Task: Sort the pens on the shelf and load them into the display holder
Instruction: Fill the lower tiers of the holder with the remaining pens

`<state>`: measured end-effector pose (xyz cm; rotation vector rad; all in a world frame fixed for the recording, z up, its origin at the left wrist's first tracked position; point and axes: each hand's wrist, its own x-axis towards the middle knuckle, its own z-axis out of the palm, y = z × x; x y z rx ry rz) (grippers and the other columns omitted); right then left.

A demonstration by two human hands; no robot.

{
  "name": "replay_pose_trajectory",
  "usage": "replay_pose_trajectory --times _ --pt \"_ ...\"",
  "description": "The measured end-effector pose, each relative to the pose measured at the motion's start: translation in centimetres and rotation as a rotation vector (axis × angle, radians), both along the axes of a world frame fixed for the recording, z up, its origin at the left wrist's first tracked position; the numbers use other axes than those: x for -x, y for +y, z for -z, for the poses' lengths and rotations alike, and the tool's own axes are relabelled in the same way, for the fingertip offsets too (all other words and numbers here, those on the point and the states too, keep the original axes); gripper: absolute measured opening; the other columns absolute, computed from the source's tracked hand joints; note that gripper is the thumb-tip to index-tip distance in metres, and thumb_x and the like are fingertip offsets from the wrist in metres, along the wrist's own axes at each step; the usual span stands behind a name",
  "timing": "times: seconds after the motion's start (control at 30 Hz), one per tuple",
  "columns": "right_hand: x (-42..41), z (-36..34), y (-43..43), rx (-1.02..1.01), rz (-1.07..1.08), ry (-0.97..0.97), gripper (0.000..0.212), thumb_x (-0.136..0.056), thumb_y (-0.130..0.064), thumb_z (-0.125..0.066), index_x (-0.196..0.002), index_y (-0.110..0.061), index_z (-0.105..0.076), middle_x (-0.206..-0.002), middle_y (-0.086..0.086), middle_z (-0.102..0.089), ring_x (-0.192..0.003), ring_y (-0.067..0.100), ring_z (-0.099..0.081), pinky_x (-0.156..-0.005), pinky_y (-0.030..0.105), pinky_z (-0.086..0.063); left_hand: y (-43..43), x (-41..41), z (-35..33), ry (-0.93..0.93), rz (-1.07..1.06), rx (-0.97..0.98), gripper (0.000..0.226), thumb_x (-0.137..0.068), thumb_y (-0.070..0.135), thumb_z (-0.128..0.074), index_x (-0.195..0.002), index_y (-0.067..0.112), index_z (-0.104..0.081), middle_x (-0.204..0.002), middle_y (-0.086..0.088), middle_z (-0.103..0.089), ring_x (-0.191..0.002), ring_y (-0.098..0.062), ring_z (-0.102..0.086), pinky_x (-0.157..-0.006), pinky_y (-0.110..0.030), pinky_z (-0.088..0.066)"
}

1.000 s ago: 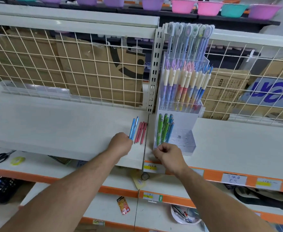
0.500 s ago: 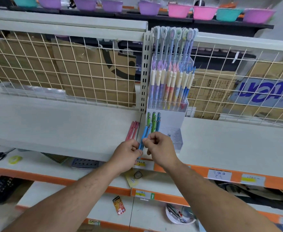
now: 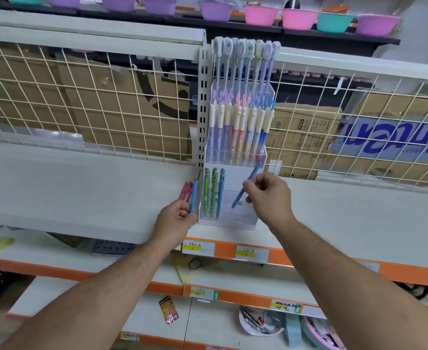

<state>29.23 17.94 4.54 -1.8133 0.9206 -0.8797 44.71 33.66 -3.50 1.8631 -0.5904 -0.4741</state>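
A clear tiered display holder [image 3: 248, 219] stands on the white shelf [image 3: 81, 193], with tall novelty pens in its upper tiers and green and blue pens [image 3: 212, 193] upright in its lowest front tier on the left. My right hand [image 3: 271, 198] pinches a blue pen [image 3: 245, 188], tilted, its lower tip over the front tier's right part. My left hand [image 3: 176, 217] holds another blue pen [image 3: 194, 197] upright just left of the holder. Red pens [image 3: 185, 190] lie on the shelf beside it, partly hidden by that hand.
A wire grid panel [image 3: 106, 107] backs the shelf, with cardboard boxes behind it. Orange price rails [image 3: 309, 263] edge the shelves. Lower shelves hold scissors, a tape roll, a small packet and a bowl of items. Coloured bowls line the top shelf.
My right hand took one blue pen from my left hand and lifted it rightward over the holder's front tier. My left hand keeps one blue pen beside the holder.
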Motion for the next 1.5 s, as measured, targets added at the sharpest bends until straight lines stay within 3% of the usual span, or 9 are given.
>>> replay_pose_trajectory --times 0.13,0.23,0.3,0.4,0.53,0.93,1.17,1.5 --pt "-1.2 -0.1 -1.3 0.048 -0.022 0.036 0.020 -0.092 -0.017 -0.070 -0.075 -0.020 -0.060 -0.065 -0.003 -0.066 -0.064 0.015 -0.072 -0.047 0.015 -0.046 -0.6 -0.3 0.4 0.010 0.033 -0.041 0.013 -0.083 0.016 -0.075 -0.087 0.021 -0.064 -0.077 0.003 -0.072 -0.071 -0.016 -0.068 -0.062 -0.027 -0.054" --pt "-2.4 0.2 -1.8 0.104 -0.040 0.103 0.021 -0.093 -0.020 -0.069 -0.075 -0.025 -0.058 -0.066 -0.005 -0.066 -0.066 0.012 -0.071 -0.058 0.030 -0.056 -0.6 -0.6 0.7 0.017 0.039 -0.042 0.012 -0.084 0.016 -0.075 -0.088 0.021 -0.064 -0.079 0.005 -0.074 -0.072 -0.013 -0.070 -0.058 -0.019 -0.049" --pt "-3.0 0.5 -1.9 0.117 -0.060 0.141 0.018 -0.094 -0.022 -0.068 -0.079 -0.026 -0.059 -0.071 -0.004 -0.068 -0.071 0.014 -0.071 -0.068 0.043 -0.061 -0.5 -0.8 0.8 0.024 0.058 -0.031 0.011 -0.085 0.015 -0.074 -0.088 0.019 -0.064 -0.079 0.005 -0.075 -0.075 -0.015 -0.071 -0.063 -0.023 -0.054" --pt "-3.7 0.8 -1.8 0.118 -0.084 0.177 0.016 -0.094 -0.025 -0.068 -0.082 -0.027 -0.059 -0.078 -0.001 -0.069 -0.078 0.021 -0.071 -0.071 0.050 -0.061 -0.4 -0.9 1.0 0.026 0.068 -0.032 0.012 -0.084 0.015 -0.074 -0.086 0.020 -0.064 -0.080 0.007 -0.075 -0.076 -0.015 -0.071 -0.067 -0.027 -0.056" --pt "-4.0 0.9 -1.9 0.137 -0.087 0.187 0.014 -0.092 -0.026 -0.068 -0.081 -0.023 -0.061 -0.077 0.001 -0.069 -0.077 0.024 -0.070 -0.071 0.050 -0.060 -0.5 -1.0 1.2 0.022 0.082 -0.034 0.012 -0.084 0.015 -0.074 -0.085 0.022 -0.064 -0.079 0.007 -0.075 -0.076 -0.014 -0.071 -0.072 -0.031 -0.058" --pt "-3.7 2.1 -1.1 0.210 -0.153 0.321 0.014 -0.092 -0.024 -0.071 -0.086 -0.013 -0.066 -0.077 0.005 -0.071 -0.075 0.025 -0.069 -0.074 0.044 -0.059 -0.3 -1.0 0.9 0.023 0.104 -0.041 0.014 -0.084 0.016 -0.075 -0.083 0.025 -0.064 -0.078 0.007 -0.074 -0.074 -0.012 -0.070 -0.067 -0.025 -0.053" --pt "-3.6 1.6 -1.7 0.228 -0.136 0.285 0.013 -0.091 -0.025 -0.072 -0.085 -0.015 -0.067 -0.076 0.004 -0.071 -0.074 0.024 -0.069 -0.073 0.042 -0.059 -0.2 -0.9 0.7 0.024 0.105 -0.055 0.015 -0.084 0.017 -0.076 -0.081 0.026 -0.063 -0.078 0.007 -0.074 -0.075 -0.013 -0.070 -0.067 -0.026 -0.052" --pt "-3.6 3.0 -1.7 0.209 -0.195 0.381 0.009 -0.091 -0.022 -0.073 -0.089 -0.015 -0.068 -0.084 0.004 -0.071 -0.078 0.025 -0.071 -0.076 0.045 -0.061 -0.2 -0.9 0.6 0.025 0.110 -0.044 0.012 -0.084 0.017 -0.076 -0.083 0.024 -0.066 -0.078 0.005 -0.073 -0.074 -0.015 -0.069 -0.067 -0.026 -0.054"
